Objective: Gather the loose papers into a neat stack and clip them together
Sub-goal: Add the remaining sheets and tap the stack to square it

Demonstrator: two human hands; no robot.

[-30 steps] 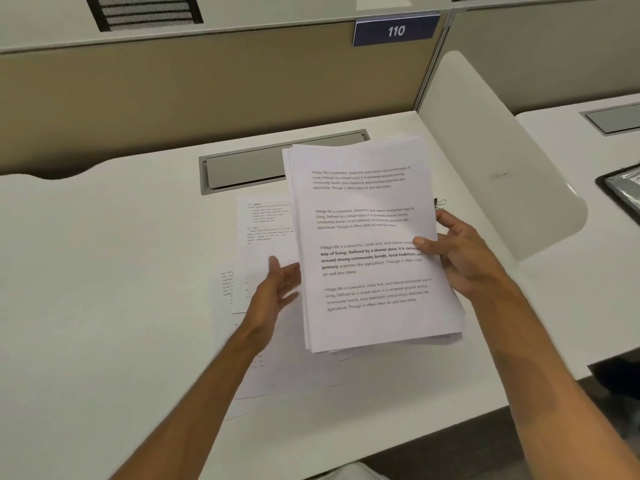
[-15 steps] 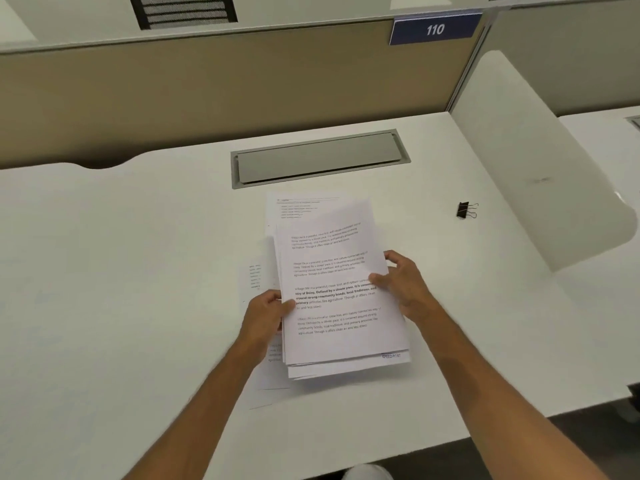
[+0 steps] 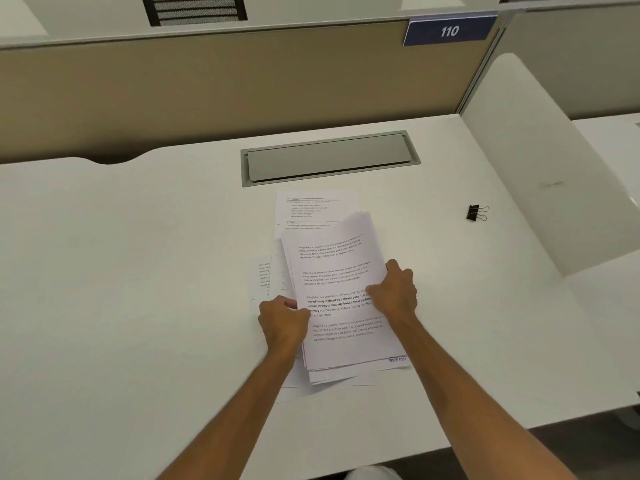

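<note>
Item: paper stack [image 3: 341, 299], printed sheets, text side up, lying near the middle of the worktop [image 3: 138, 271], tilted a little off square. Several sheets [image 3: 313, 209] lie beneath it and stick out at the far end, at the left edge and at the near edge; one near corner reads "SPEED POST".

Hold: your left hand [image 3: 282, 323] grips the stack's left edge, fingers curled shut around it. Your right hand [image 3: 394, 292] grips the right edge, fingers closed over the top sheet. The stack sits between the two hands, each touching a long side about halfway along.

Item: binder clip [image 3: 477, 213], black with wire handles, on the worktop well apart from the papers, to the right and further back, near the white side divider [image 3: 540, 161].

Surroundings: a grey cable hatch [image 3: 329, 159] is set into the worktop just beyond the papers; a beige partition with a "110" plate [image 3: 449, 31] stands behind.

Risks, as judged: the underlying sheets are not caught in either grip, so lifting now would likely leave them behind or fan them further. Squeezing from both sides may buckle the stack. Clipping before the edges are squared would lock in the skew. Reaching for the clip means freeing one hand, which could let the pile slide.
</note>
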